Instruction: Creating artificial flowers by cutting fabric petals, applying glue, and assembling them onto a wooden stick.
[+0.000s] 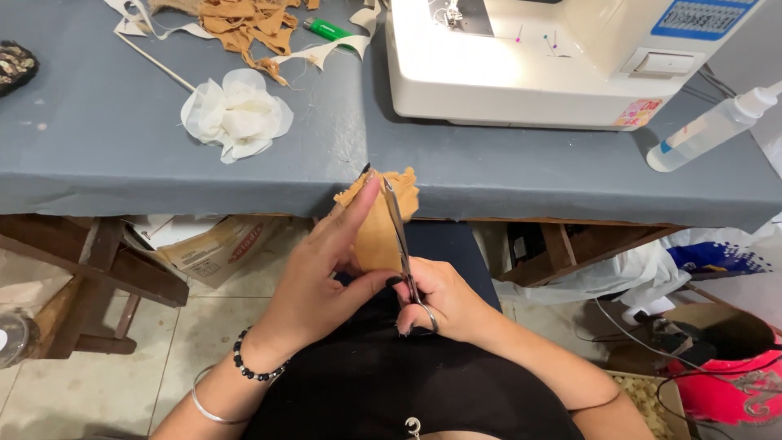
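While the left hand (318,281) pinches a tan fabric piece (376,232) at its edges, the right hand (444,301) is clamped on scissors (401,236), blades up along the cloth, just below the table edge (244,195). Risk: left fingertips (368,189) sit right beside the blades, so a slip could nick one; loose cloth could shift and cut crooked. At 12 o'clock, a white sewing machine (505,73). At 11, a white fabric flower (236,114) and tan scraps (244,24). At 2, a clear squeeze bottle (709,130), contents unclear. At 8, a cardboard box (212,253), contents hidden.
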